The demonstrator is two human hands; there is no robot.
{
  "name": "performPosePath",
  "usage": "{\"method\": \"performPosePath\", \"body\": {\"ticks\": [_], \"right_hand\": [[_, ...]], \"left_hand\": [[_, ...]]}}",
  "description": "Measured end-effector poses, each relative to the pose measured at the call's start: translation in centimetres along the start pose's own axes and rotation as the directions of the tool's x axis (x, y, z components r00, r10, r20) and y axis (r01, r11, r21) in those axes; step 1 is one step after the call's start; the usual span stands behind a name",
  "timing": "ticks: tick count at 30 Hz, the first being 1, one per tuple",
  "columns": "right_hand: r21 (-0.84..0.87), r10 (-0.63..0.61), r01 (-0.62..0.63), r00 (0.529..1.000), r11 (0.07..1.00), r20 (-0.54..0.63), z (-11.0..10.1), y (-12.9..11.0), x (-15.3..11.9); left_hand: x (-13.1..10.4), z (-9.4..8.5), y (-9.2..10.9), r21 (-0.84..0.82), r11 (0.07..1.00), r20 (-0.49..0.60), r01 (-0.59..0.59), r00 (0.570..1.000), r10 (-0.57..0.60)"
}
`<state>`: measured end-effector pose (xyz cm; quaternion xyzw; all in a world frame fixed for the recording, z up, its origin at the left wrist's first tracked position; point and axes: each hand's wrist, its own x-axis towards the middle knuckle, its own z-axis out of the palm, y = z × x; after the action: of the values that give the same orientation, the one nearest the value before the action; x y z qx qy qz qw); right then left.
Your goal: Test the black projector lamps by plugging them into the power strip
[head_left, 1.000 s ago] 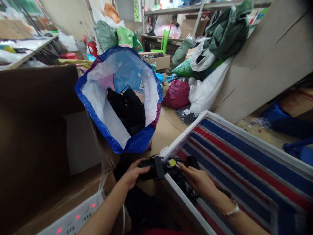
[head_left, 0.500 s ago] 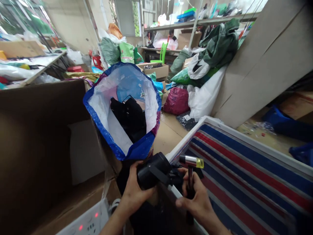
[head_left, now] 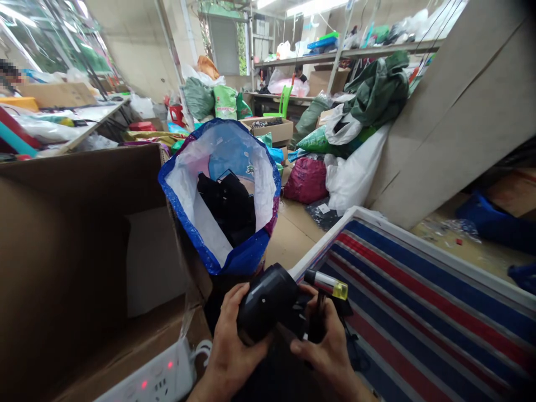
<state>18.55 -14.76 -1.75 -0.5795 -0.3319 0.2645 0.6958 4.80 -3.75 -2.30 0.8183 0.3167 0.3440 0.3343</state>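
My left hand (head_left: 237, 335) is wrapped round a black cylindrical device (head_left: 268, 298) just below the open bag. Beside it my right hand (head_left: 329, 335) grips a small hammer (head_left: 326, 283) with a silver head and a yellow tip. The hammer's dark handle runs down into the palm, and the right fingers also reach the dark parts at the device's side; their exact contact is hard to make out. Black items (head_left: 230, 204) lie inside the blue-rimmed bag (head_left: 245, 259) with a white lining.
A large cardboard box (head_left: 84, 167) stands at the left, with a power strip (head_left: 161, 374) at its front. A striped surface with a white frame (head_left: 419, 251) fills the right. Sacks, including a maroon one (head_left: 307, 178), lie behind.
The black device has been turned, so its bracket no longer crosses the front. My right hand has come closer to it with the hammer. The view has tipped up slightly.
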Motion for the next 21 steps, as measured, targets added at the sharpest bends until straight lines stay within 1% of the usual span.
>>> {"method": "performPosePath", "body": {"ticks": [4, 7, 9, 11, 13, 15, 17, 18, 19, 21], "right_hand": [[-0.051, -0.024, 0.024, 1.000, 0.998, -0.003, -0.1, 0.2, 0.3], [-0.117, -0.062, 0.063, 0.998, 0.991, 0.015, -0.5, 1.1, 0.5], [-0.192, -0.105, 0.110, 0.994, 0.975, 0.034, -0.8, 1.5, 0.8], [-0.262, -0.144, 0.158, 0.987, 0.952, 0.073, -1.2, 1.3, 1.4], [-0.322, -0.143, 0.176, 0.982, 0.930, 0.122, -1.7, 0.7, 2.2], [-0.379, -0.109, 0.167, 0.979, 0.910, 0.170, -2.2, -0.1, 3.1], [-0.390, -0.075, 0.154, 0.975, 0.908, 0.210, -2.6, -0.8, 3.9], [-0.375, -0.060, 0.145, 0.972, 0.916, 0.229, -2.8, -1.0, 4.3], [-0.348, -0.042, 0.129, 0.968, 0.929, 0.247, -2.9, -1.1, 4.6], [-0.286, 0.006, 0.079, 0.958, 0.955, 0.285, -3.2, -1.2, 5.2]], "left_hand": [[-0.3, 0.1, -0.1, -0.063, 0.995, 0.004, 0.076, 0.997, -0.076], [-0.4, -0.1, -0.1, -0.172, 0.965, 0.055, 0.199, 0.980, -0.192], [-0.3, -0.3, 0.2, -0.259, 0.909, 0.142, 0.327, 0.943, -0.300], [-0.1, -0.5, 0.7, -0.357, 0.821, 0.234, 0.445, 0.894, -0.383], [0.1, -0.9, 1.3, -0.446, 0.721, 0.314, 0.530, 0.847, -0.428], [0.3, -1.3, 2.0, -0.484, 0.640, 0.380, 0.597, 0.802, -0.461], [0.3, -1.6, 2.5, -0.471, 0.595, 0.448, 0.651, 0.758, -0.474], [0.3, -1.7, 2.7, -0.468, 0.580, 0.480, 0.667, 0.743, -0.467], [0.3, -1.8, 2.8, -0.477, 0.562, 0.509, 0.676, 0.734, -0.450], [0.3, -1.8, 2.9, -0.519, 0.519, 0.553, 0.679, 0.730, -0.402]]}}
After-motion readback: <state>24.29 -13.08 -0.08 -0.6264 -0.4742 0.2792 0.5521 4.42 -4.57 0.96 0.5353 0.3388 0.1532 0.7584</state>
